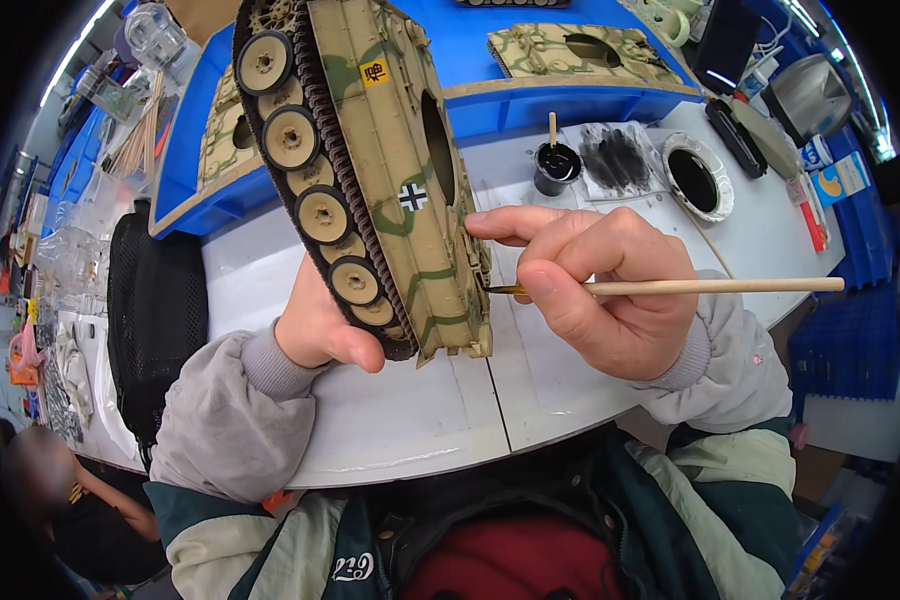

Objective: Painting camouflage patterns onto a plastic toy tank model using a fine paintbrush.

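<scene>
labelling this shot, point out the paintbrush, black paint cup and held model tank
Paintbrush (715, 286), head view, on its wooden handle
Black paint cup (553, 186), head view, on its outer wall
Held model tank (388, 190), head view, on its camouflaged hull

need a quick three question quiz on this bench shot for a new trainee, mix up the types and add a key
1. Open question: what does the right hand hold?
2. True or false: in the picture, the small dark cup stands to the left of the white sheet smeared with black.
3. Multiple choice: the left hand holds a model tank. What colour are the camouflage markings over its tan hull?
a) red
b) green
c) blue

Key:
1. A thin brush with a pale handle.
2. True.
3. b) green.
</scene>
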The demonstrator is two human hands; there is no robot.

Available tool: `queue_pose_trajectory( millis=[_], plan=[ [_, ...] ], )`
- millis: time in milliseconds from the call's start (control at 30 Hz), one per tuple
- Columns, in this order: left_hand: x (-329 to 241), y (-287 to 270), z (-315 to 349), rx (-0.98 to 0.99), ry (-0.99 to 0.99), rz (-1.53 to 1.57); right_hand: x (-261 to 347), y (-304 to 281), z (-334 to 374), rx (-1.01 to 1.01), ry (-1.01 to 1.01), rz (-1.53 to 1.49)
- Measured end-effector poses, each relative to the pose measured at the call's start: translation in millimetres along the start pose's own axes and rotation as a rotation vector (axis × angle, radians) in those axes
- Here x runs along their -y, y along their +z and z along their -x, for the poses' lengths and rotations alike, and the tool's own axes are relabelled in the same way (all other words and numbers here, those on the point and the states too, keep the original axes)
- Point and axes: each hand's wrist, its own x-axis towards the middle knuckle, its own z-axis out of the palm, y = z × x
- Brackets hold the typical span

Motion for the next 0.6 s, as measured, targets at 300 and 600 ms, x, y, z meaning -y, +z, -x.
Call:
queue_pose_trajectory(
  millis=[300, 600],
  plan=[
    [1.2, -1.5, 0.9, -0.006, 0.02, -0.012, -4.4, 3.2, 0.1, -0.043, -0.047, 0.015],
    [0.8, -2.9, 1.2, 0.012, -0.004, -0.007, -6.3, 5.8, 0.7, -0.06, -0.077, 0.027]
  ],
)
